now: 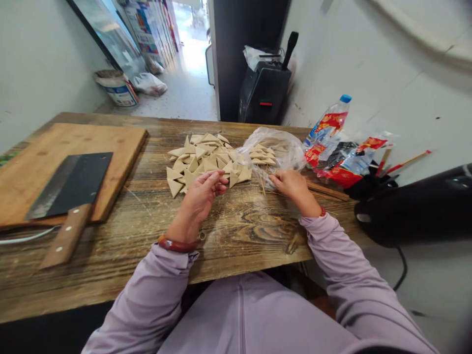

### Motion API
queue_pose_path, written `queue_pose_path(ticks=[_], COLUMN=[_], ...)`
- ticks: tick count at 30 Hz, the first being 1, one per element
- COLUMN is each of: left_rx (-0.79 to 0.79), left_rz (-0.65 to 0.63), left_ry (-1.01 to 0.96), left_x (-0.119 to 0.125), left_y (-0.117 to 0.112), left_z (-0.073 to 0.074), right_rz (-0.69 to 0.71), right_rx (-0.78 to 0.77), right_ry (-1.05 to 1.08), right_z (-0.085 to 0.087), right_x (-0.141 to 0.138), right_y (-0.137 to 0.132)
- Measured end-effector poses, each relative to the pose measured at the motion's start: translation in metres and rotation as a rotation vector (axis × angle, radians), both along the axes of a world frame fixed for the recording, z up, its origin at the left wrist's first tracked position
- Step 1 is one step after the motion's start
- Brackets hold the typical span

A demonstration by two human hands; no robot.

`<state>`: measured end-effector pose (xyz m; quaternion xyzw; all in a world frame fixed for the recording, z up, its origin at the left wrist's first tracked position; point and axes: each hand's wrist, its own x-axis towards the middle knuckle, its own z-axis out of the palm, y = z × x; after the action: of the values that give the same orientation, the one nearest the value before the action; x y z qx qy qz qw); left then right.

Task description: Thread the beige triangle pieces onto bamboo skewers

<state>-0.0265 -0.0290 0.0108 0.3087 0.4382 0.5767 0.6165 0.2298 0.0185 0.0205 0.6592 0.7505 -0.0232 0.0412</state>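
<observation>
Over the near edge of a pile of tan, triangular folded pieces [201, 157], my left hand [204, 194] is closed, thumb against curled fingers. Whatever it may pinch is too small to make out. My right hand [293, 189] is closed too, its fingertips at the near edge of a clear plastic bag [289, 147]. What those fingers hold is hidden. More tan triangles on thin sticks [261, 156] lie in the bag's opening, the stick ends pointing toward me. A bundle of thin wooden skewers [326, 191] lies just right of my right hand.
On the wooden table [236, 241], a cleaver [79, 182] rests on a cutting board [125, 142] at left, its handle overhanging. At right stand a plastic bottle [330, 120], red-and-clear packaging [344, 174] and a black cylinder [416, 204]. A black bin-like box [263, 91] stands behind.
</observation>
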Motion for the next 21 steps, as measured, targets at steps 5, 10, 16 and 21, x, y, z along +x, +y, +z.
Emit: queue_pose_path(ticks=[5, 10, 16, 21], left_rx=[-0.016, -0.030, -0.038, -0.051], left_rz=[-0.004, -0.005, 0.003, -0.002], left_ry=[0.006, 0.017, 0.026, 0.033], left_x=[-0.001, 0.000, -0.001, -0.002], left_y=[0.001, 0.000, 0.002, 0.002], left_z=[0.000, 0.003, 0.001, -0.001], right_rz=[-0.014, -0.094, -0.177, -0.209], right_rx=[0.061, 0.047, 0.157, 0.267], right_ry=[0.092, 0.152, 0.281, 0.294], right_z=[-0.015, -0.027, -0.035, -0.042], right_x=[-0.020, -0.026, -0.005, 0.009], right_y=[-0.002, 0.006, 0.006, 0.001])
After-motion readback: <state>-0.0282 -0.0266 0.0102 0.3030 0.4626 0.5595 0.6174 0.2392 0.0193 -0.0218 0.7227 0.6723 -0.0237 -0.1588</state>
